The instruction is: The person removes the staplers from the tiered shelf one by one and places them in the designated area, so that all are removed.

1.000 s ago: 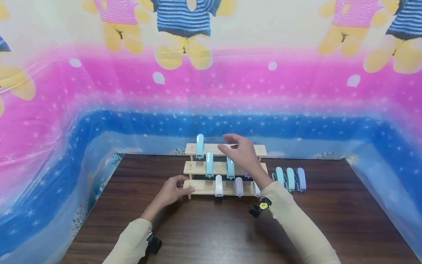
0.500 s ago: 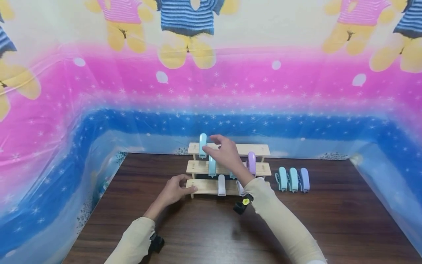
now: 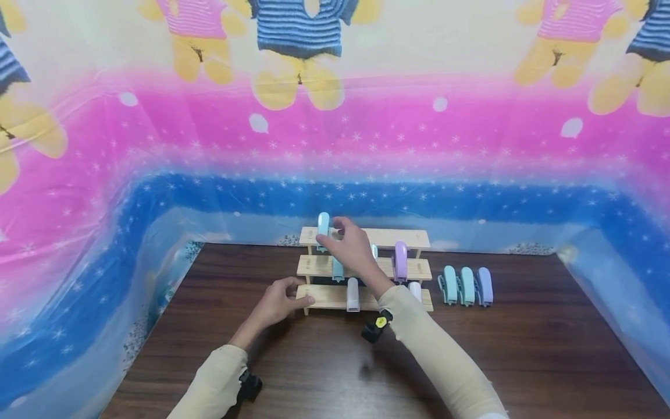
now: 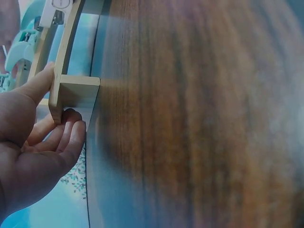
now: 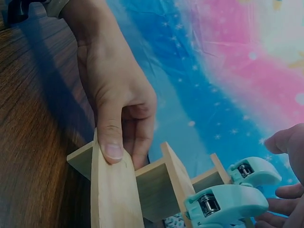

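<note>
The left hand (image 3: 280, 301) gripped the left end of the wooden rack (image 3: 398, 237) by its lowest shelf. The right hand (image 3: 352, 247), thumb and fingers parted, was at the light-blue stapler (image 3: 323, 224) on the rack's top shelf; I couldn't tell whether it touched. On the rack's lower shelves stood others, including a purple stapler (image 3: 400, 262) and a white stapler (image 3: 353, 294). Filling the rack looked over half done to me, with three staplers (image 3: 467, 285) left on the tabletop (image 3: 523, 349) to its right.

This booth has printed cloth (image 3: 523, 145) round a wooden table (image 3: 314, 361).
</note>
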### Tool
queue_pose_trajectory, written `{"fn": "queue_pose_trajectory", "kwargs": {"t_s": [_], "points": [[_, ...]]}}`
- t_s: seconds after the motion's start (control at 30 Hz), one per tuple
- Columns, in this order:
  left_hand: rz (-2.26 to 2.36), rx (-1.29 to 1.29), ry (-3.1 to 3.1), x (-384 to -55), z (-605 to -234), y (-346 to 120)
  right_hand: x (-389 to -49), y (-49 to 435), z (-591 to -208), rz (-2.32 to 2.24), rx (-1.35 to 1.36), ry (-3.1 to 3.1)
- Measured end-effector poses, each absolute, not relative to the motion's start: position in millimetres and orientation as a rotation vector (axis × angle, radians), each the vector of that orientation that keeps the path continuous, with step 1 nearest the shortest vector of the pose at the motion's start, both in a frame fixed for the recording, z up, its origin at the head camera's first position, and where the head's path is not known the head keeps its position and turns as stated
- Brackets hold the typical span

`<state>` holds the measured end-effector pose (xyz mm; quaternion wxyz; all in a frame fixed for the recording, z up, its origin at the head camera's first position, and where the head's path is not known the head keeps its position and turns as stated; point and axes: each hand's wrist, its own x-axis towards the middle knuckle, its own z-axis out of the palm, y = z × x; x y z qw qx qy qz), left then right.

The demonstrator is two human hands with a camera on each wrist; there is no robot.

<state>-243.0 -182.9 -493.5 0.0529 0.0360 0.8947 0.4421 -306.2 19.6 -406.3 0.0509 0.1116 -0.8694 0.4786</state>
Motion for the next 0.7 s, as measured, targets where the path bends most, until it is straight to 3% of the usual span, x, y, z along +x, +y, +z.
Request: {"fn": "queue_pose_trajectory", "kwargs": {"t_s": [0.7], "points": [[1.346, 0.088, 2.718, -240.8, -493.5, -180.8, -311.5, 11.6, -413.5, 1.425, 0.296, -2.629]]}}
